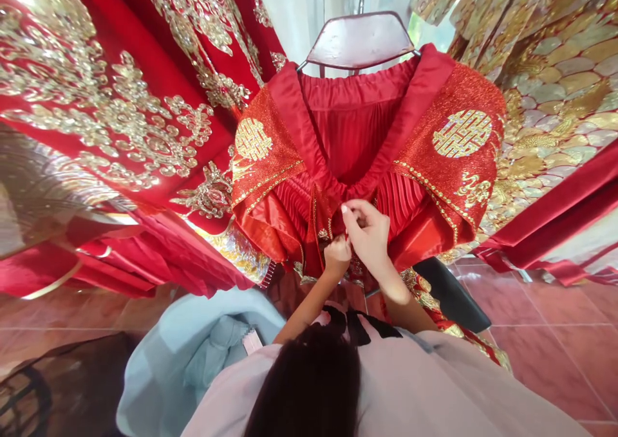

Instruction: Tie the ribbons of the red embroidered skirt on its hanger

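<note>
A red skirt (345, 141) with a gathered waistband, pleated panels and gold emblems hangs in front of me from a hanger (362, 40). My left hand (337, 255) is closed in a fist low at the front of the waistband, close to gold trim. Just right of it and a little higher, my right hand (369, 231) is closed in a pinch, thumb and forefinger together. A tiny red bit shows between the two hands. Whether it is a cord or an edge of the cloth, I cannot tell; the fingers hide it.
Red cloth with gold beading (140, 134) hangs on the left, gold scale-patterned garments (555, 102) on the right. A pale blue chair (159, 360) stands at lower left. A black object (451, 295) lies beyond my right forearm, over red floor tiles (545, 360).
</note>
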Demonstrator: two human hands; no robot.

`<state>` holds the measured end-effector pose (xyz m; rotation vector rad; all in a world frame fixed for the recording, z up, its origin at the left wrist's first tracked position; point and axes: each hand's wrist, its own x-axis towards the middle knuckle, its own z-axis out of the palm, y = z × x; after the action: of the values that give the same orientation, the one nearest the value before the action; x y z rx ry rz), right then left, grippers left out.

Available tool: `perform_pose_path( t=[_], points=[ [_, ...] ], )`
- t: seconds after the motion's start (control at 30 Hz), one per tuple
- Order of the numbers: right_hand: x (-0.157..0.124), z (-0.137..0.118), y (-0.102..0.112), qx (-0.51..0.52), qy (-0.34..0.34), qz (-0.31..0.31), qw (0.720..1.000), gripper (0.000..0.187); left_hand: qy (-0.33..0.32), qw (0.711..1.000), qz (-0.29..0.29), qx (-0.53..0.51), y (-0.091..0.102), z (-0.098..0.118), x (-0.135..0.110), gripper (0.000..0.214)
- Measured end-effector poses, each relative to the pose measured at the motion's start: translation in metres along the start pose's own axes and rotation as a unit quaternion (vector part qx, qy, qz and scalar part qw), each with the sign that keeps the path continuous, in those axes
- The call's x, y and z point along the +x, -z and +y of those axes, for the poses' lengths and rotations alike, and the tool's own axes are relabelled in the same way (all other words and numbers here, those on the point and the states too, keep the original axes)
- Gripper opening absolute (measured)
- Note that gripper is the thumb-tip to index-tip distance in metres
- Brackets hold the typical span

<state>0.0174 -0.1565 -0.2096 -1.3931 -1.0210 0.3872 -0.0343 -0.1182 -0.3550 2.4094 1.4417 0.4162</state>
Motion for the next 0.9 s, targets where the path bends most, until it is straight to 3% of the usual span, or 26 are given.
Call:
perform_pose_path(
  t=[0.1,0.23,0.3,0.4,0.53,0.73,0.8,0.9],
  points=[
    [0.022,-0.009,0.0,-0.085,0.004,-0.04,0.996,0.031,-0.006,1.0,-0.002,-0.003,0.001,0.002,-0.003,0.031],
    [0.052,-0.009,0.003,-0.185,-0.026,-0.087,0.978,0.009,-0.008,1.0,0.003,-0.008,0.002,0.001,-0.005,0.035],
    [0.055,-0.012,0.013,-0.18,-0.012,-0.128,0.975,0.016,-0.008,1.0,0.005,-0.013,0.004,-0.002,-0.005,0.034],
    [0.043,-0.023,0.034,-0.13,0.017,-0.161,0.978,0.017,0.0,1.0,0.005,-0.02,0.007,-0.006,-0.004,0.033],
    [0.007,-0.02,0.049,-0.114,0.033,-0.113,0.986,0.019,0.016,0.999,-0.005,-0.036,0.014,-0.011,-0.001,0.03],
    [-0.029,0.039,0.023,-0.12,-0.023,-0.12,0.985,0.026,0.024,0.996,-0.023,-0.083,0.049,-0.017,0.004,0.03],
    [-0.033,0.048,0.013,-0.119,-0.019,-0.115,0.986,0.025,0.005,0.988,0.012,-0.155,0.068,-0.015,0.002,0.035],
    [-0.034,0.046,0.011,-0.128,-0.016,-0.131,0.983,0.025,-0.071,0.943,0.106,-0.307,0.095,-0.008,0.0,0.04]
  ],
)
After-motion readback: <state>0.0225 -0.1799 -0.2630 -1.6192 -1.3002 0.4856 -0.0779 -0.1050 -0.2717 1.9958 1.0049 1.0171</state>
